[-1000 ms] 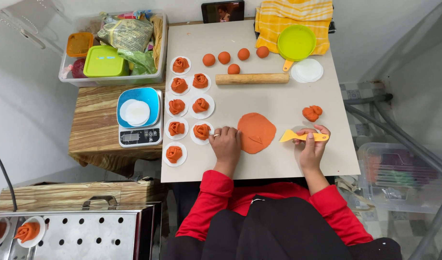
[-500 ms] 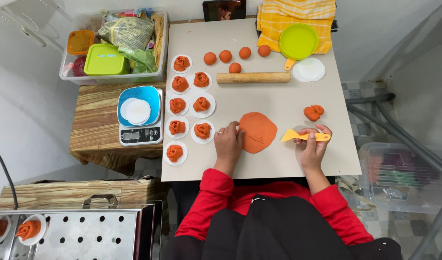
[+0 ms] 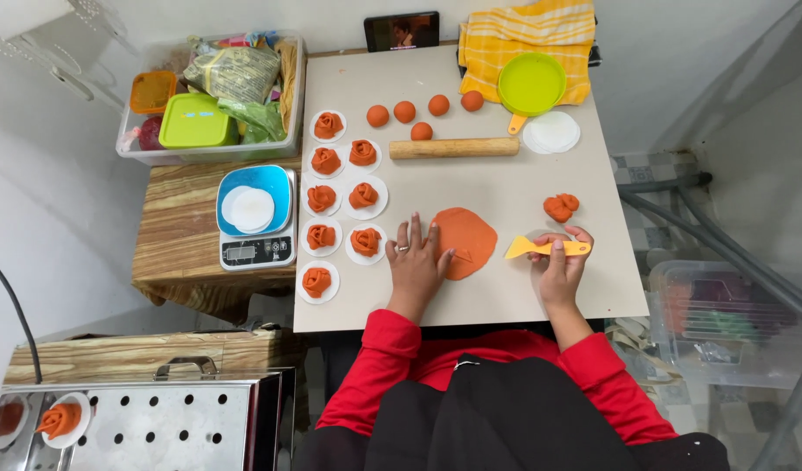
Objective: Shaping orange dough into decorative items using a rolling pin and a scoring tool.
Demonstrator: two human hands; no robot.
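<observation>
Head view from above a pale work table (image 3: 506, 296) that fills the centre of the frame. The left hand (image 3: 416, 262) lies flat near the lower middle, fingers spread wide, its fingertips touching the left edge of a flattened orange dough disc (image 3: 464, 240); it grips nothing. The right hand (image 3: 560, 266), lower right of centre, is closed on a yellow plastic scraper (image 3: 545, 249), whose blade points left toward the disc but stays apart from it. Just above this hand sits a small folded orange dough piece (image 3: 560, 207). Left of the disc, two columns of orange rose-shaped dough pieces (image 3: 363, 195) rest on round white papers. In the upper middle lie five orange dough balls (image 3: 405, 112), and just below them a wooden rolling pin (image 3: 453, 147) placed crosswise. In the upper right, a lime-green round dish (image 3: 532, 84) sits on a yellow checked cloth (image 3: 532, 35), with a stack of white paper rounds (image 3: 554, 133) beside it. Left of the table, a kitchen scale (image 3: 255, 253) with a blue bowl (image 3: 254, 196) stands on a wooden side table (image 3: 178, 227); above it, a clear plastic bin (image 3: 213, 96) of packets and containers. At lower left, a perforated metal tray (image 3: 174, 427) bears one more dough rose.
</observation>
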